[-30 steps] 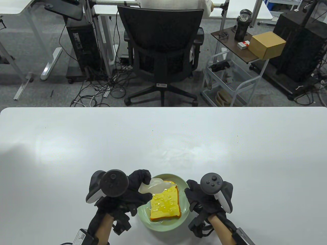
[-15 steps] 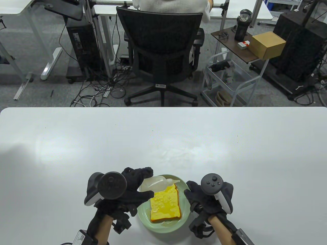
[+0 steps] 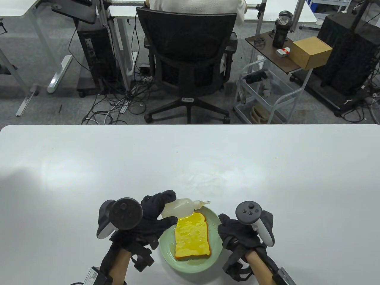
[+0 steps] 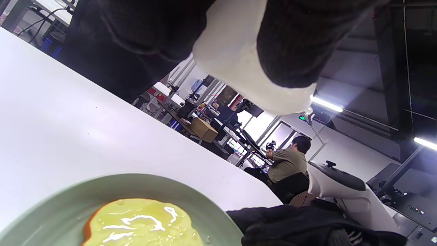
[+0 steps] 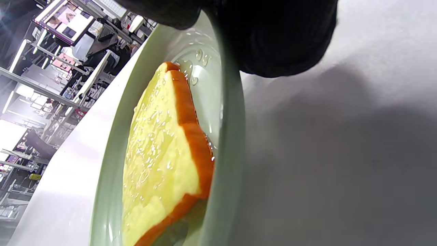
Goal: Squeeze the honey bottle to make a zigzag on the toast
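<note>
A yellow toast (image 3: 192, 236) with an orange crust lies on a pale green plate (image 3: 215, 251) near the table's front edge; its top is glossy with clear liquid. It also shows in the left wrist view (image 4: 136, 223) and the right wrist view (image 5: 160, 160). My left hand (image 3: 157, 215) grips a soft translucent squeeze bottle (image 3: 179, 207), lying about level over the plate's far left rim with its nozzle pointing right. The bottle's body shows in the left wrist view (image 4: 239, 58). My right hand (image 3: 233, 233) rests with curled fingers against the plate's right rim (image 5: 228, 102).
The white table (image 3: 89, 178) stretches far and to both sides of the plate. Clear droplets lie on the plate (image 5: 199, 58) beside the toast. Beyond the table's far edge stand an office chair (image 3: 187, 59) and a small cart (image 3: 261, 95).
My left hand has lifted the bottle off the toast's far corner and turned it from nozzle-down to about level, moving it back toward the plate's far rim. The right hand shifted slightly right.
</note>
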`<state>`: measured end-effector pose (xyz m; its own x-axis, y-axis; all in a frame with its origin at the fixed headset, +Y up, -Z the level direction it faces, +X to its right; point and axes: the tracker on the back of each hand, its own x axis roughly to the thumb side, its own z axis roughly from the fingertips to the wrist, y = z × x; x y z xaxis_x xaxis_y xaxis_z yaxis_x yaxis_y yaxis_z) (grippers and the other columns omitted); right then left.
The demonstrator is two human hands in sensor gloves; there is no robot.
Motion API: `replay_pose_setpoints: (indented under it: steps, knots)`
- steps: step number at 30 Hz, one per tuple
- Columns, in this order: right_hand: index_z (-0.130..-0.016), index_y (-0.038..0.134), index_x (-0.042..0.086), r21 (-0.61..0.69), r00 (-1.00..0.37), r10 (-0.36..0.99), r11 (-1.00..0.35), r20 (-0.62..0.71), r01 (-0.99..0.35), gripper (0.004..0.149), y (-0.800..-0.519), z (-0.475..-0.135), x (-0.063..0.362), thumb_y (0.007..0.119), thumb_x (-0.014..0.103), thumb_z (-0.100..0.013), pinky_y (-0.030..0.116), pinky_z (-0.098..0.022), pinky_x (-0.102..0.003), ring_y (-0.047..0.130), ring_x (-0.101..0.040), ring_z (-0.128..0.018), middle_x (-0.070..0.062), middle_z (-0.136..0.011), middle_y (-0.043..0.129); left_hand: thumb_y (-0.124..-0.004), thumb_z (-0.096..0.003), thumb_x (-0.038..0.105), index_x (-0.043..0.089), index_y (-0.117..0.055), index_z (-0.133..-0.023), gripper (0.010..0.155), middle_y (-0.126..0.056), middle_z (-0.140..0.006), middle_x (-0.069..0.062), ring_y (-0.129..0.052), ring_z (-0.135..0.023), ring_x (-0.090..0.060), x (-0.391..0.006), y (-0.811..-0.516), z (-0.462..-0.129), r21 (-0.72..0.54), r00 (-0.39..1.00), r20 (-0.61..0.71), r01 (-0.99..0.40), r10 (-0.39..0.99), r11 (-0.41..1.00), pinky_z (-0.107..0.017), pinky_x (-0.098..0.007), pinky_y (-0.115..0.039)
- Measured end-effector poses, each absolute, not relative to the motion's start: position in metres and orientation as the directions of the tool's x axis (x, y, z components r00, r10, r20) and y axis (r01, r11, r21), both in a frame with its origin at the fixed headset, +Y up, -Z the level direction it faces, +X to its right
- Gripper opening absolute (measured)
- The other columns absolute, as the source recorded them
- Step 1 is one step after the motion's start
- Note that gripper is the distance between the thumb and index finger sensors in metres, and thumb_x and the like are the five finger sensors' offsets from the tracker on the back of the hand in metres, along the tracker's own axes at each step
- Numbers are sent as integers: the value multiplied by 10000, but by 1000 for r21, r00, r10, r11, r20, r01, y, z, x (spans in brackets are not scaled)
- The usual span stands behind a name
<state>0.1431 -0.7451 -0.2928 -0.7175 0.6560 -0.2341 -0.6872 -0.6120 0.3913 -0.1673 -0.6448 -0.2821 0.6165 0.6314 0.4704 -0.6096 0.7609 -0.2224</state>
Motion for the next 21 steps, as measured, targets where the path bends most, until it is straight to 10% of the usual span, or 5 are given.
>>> replay_pose_setpoints:
  steps: [21]
  knots:
    - [-1054, 621, 52, 442, -745, 626, -614, -231, -653, 590, -739, -296, 150, 770, 91, -484, 927, -429, -398, 935, -407, -667, -217, -875, 913, -904, -448, 380, 111, -534, -1106, 802, -645, -1076, -136, -870, -844, -374, -166, -649, -283, -259, 559, 483, -644, 674, 720, -633, -514, -826]
